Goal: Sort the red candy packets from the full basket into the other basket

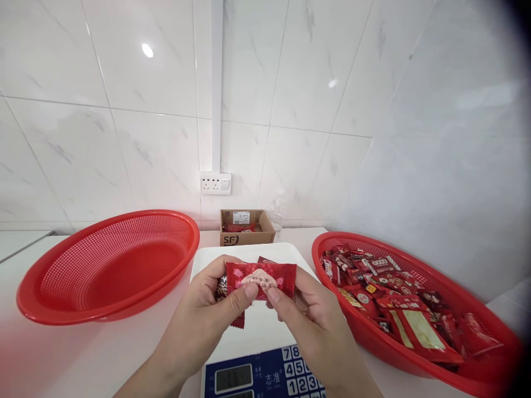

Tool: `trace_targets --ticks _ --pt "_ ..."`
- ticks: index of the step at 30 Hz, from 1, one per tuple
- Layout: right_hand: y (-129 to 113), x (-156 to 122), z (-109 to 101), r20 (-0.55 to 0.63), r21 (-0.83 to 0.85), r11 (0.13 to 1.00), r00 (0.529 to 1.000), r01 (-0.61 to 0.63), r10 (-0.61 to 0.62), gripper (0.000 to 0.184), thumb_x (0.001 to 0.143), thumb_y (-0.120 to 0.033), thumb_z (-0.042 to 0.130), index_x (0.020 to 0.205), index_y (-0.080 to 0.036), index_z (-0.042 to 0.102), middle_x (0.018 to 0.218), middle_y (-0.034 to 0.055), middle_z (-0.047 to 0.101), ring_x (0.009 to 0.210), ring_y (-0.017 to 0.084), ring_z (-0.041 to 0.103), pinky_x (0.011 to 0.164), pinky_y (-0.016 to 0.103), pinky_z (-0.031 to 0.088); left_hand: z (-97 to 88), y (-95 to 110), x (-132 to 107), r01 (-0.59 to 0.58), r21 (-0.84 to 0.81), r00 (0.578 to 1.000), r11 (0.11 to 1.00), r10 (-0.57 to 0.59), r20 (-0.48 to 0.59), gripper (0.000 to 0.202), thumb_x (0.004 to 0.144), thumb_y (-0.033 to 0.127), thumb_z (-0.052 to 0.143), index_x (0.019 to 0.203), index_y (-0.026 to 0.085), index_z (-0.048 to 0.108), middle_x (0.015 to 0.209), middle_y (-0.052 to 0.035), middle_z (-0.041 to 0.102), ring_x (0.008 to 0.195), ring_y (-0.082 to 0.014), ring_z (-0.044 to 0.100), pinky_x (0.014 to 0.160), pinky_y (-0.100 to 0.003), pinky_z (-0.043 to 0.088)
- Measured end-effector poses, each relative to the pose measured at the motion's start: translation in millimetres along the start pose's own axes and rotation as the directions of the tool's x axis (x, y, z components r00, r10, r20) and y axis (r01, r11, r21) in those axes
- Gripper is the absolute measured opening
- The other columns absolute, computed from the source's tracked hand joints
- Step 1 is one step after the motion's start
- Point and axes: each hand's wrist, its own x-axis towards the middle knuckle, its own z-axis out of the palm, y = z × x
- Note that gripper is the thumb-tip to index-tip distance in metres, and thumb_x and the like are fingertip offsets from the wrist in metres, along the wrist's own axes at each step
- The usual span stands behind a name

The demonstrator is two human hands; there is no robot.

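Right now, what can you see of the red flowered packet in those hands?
The red packet is a rectangle of shiny, plastic-looking wrapper with zigzag ends, pink flowers and a pale panel of characters. It looks sealed. Its long side runs roughly level, its face toward the camera, above the white weighing platform. The left hand and right hand hold it, thumbs on its front; other packets show behind it.

- I face a pale marbled tile wall
- 1 white conduit meets a socket plate
- 2 small light reflections gleam before me
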Motion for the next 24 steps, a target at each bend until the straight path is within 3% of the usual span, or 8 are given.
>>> trace_targets --ticks 4,8,14,18,24 --pt "1.6 -0.5 -4.0 0.045 -0.025 0.999 0.998 0.035 -0.034 0.019 0.088 -0.034 0.052 0.082 -0.020 0.062 0.064 -0.0008 0.054 0.061 0.013 0.052 0.054 0.023 0.042 -2.0 0.0 -0.6 0.014 -0.016 0.997 1.000 -0.013 0.071 0.026 0.073 0.042 0.072 0.076 0.019 0.060 0.065 0.0037 0.057 0.055 -0.0067 0.044 0.047 -0.014 0.041" --pt "3.1 -0.7 -4.3 0.044 -0.017 0.999 0.998 0.035 -0.034 0.019 0.088 -0.035 0.051 0.082 -0.020 0.061 0.065 -0.0008 0.053 0.063 0.013 0.052 0.054 0.022 0.041 -3.9 0.7 -0.1 0.011 0.005 0.997 1.000 -0.011 0.075 0.026 0.074 0.042 0.072 0.076 0.019 0.060 0.065 0.0044 0.056 0.054 -0.0065 0.044 0.046 -0.013 0.040" --pt "2.2 3.0 -5.1 0.137 -0.036 0.999 0.990 -0.027 0.032 0.022 0.089 -0.038 0.050 0.094 -0.020 0.062 0.083 0.0032 0.062 0.072 0.015 0.056 0.059 0.023 0.045 -10.8 1.5 3.7 -0.005 0.123 0.996 0.992 -0.006 0.088 0.026 0.077 0.044 0.067 0.076 0.020 0.059 0.065 0.0043 0.053 0.056 -0.0077 0.044 0.047 -0.015 0.040" --pt "5.4 5.0 -7.1 0.056 -0.061 0.998 0.998 0.009 -0.006 0.021 0.090 -0.038 0.049 0.092 -0.022 0.063 0.082 0.0028 0.062 0.073 0.014 0.056 0.061 0.023 0.045 -11.2 1.1 4.9 -0.003 0.223 0.988 0.975 -0.031 0.149 0.024 0.080 0.045 0.064 0.083 0.022 0.060 0.067 0.0036 0.052 0.058 -0.0094 0.045 0.050 -0.018 0.042" --pt "7.9 4.8 -5.6 0.105 -0.058 0.998 0.994 0.029 -0.023 0.019 0.089 -0.034 0.051 0.088 -0.021 0.065 0.078 0.0023 0.061 0.072 0.014 0.057 0.063 0.025 0.047 -6.6 0.3 2.8 -0.082 0.220 0.989 0.972 0.052 0.137 0.020 0.082 0.041 0.062 0.079 0.022 0.064 0.067 0.0031 0.054 0.058 -0.0088 0.045 0.050 -0.016 0.041"
